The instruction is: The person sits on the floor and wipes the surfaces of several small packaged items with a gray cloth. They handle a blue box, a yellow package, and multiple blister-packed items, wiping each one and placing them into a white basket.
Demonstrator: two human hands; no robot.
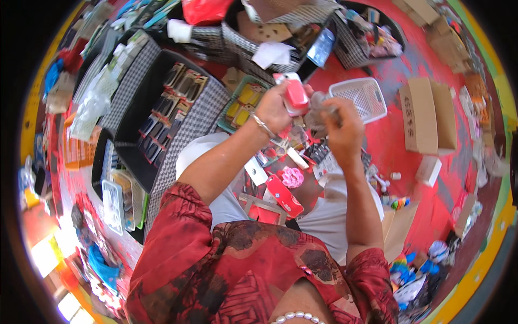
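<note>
My left hand (272, 112), with a bracelet on its wrist, grips a red-and-white pack (295, 95) in front of me. Close beside it, the fingers of my right hand (345, 128) are pinched on a greyish, see-through crumpled piece (317, 110), blurred, perhaps plastic wrap. Whether that piece touches the pack I cannot tell. Below the hands, between my knees, lie a red card pack (283, 194), a pink flower-shaped piece (292, 177), a white card (256, 171) and several small items.
A black bin (129, 127) of carded goods stands at left, next to a green basket (222, 120) of yellow packs. At right are a white basket (372, 100), an open cardboard box (418, 116) and a small white box (428, 170). Filled patterned bins (213, 38) line the far side.
</note>
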